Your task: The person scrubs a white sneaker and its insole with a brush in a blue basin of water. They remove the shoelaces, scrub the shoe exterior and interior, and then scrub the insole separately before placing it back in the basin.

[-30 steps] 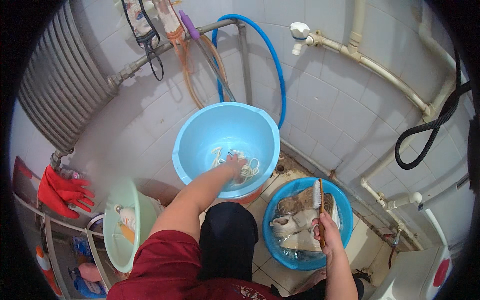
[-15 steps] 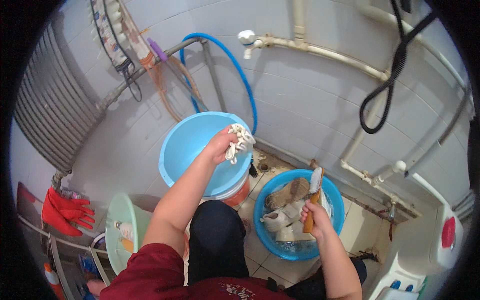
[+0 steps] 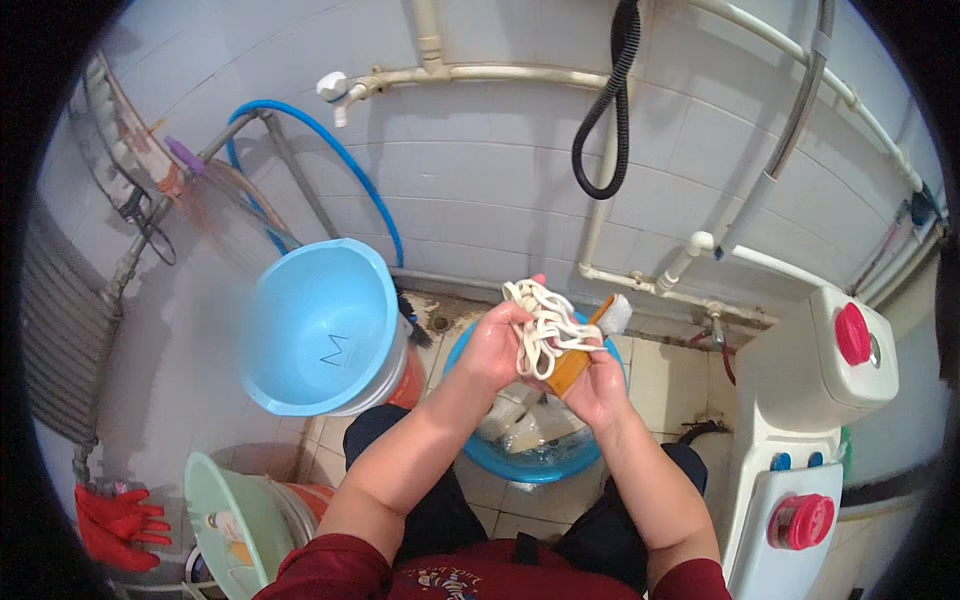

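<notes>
A bundle of looped white shoelaces (image 3: pixel 545 325) is gripped in my left hand (image 3: pixel 488 348), its fingers closed round one side. My right hand (image 3: pixel 600 392) is closed on a scrubbing brush (image 3: pixel 570 373) with a yellow-brown handle and white bristles pointing up to the right. The two hands are close together, and the laces lie across the brush handle, partly hiding it. Below them on the floor stands a blue basin (image 3: pixel 528 470) with water and pale shoes (image 3: pixel 540 428) in it. My hands and the laces hide much of the basin.
At left, a light-blue basin (image 3: pixel 325 320) sits on a bucket, beside a pale green basin (image 3: pixel 228 515) holding bottles. Red gloves (image 3: pixel 120 525) hang low left. A white toilet tank (image 3: pixel 800 380) with red-lidded containers stands right. Pipes and a black hose (image 3: pixel 602 130) run along the wall.
My left hand has carried the shoelaces rightward from over the light-blue basin to the brush. The two hands have come together above the blue basin. My view has turned right.
</notes>
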Demonstrator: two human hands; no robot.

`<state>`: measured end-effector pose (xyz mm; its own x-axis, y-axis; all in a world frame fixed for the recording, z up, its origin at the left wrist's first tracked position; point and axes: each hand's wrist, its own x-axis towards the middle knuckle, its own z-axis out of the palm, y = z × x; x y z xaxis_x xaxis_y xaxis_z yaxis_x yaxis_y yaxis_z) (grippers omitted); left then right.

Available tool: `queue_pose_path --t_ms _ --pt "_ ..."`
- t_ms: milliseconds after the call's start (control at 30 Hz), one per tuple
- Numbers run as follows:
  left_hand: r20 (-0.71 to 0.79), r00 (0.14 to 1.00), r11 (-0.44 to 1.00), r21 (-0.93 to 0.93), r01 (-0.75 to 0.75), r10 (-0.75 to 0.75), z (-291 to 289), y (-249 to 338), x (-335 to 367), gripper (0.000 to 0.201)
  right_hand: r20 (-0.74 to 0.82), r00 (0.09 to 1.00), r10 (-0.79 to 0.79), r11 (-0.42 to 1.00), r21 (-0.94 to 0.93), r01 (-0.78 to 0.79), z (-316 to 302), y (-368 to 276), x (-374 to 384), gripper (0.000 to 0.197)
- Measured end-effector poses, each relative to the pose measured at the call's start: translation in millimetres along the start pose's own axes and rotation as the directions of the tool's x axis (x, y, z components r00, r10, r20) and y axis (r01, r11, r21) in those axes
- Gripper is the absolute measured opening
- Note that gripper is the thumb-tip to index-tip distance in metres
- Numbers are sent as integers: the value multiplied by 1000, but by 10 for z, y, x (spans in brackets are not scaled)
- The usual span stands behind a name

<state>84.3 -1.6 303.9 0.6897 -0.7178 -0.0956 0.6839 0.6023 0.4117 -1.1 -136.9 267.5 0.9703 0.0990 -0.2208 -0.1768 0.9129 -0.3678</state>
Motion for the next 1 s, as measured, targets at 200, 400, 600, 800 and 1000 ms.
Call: queue_pose_path --t_ms 200,400,600,800,1000 --pt "-297 955 995 -82 -50 24 -183 -270 202 36 -59 992 -108 993 29 110 -38 -260 111 36" --pt "-307 941 985 -135 103 -141 -559 -511 347 32 -68 996 -63 998 -36 60 -192 -69 298 16" --pt "-221 956 978 -116 171 -193 -723 -643 487 28 -241 947 -213 847 -529 56 -194 -142 382 19" --pt "-407 900 770 520 370 -158 -783 -555 320 36 -434 850 -298 809 -588 -17 -452 -502 382 28" --pt "-401 896 219 907 360 190 -1260 -341 343 39 -457 843 -283 777 -624 -77 -713 -569 280 26"
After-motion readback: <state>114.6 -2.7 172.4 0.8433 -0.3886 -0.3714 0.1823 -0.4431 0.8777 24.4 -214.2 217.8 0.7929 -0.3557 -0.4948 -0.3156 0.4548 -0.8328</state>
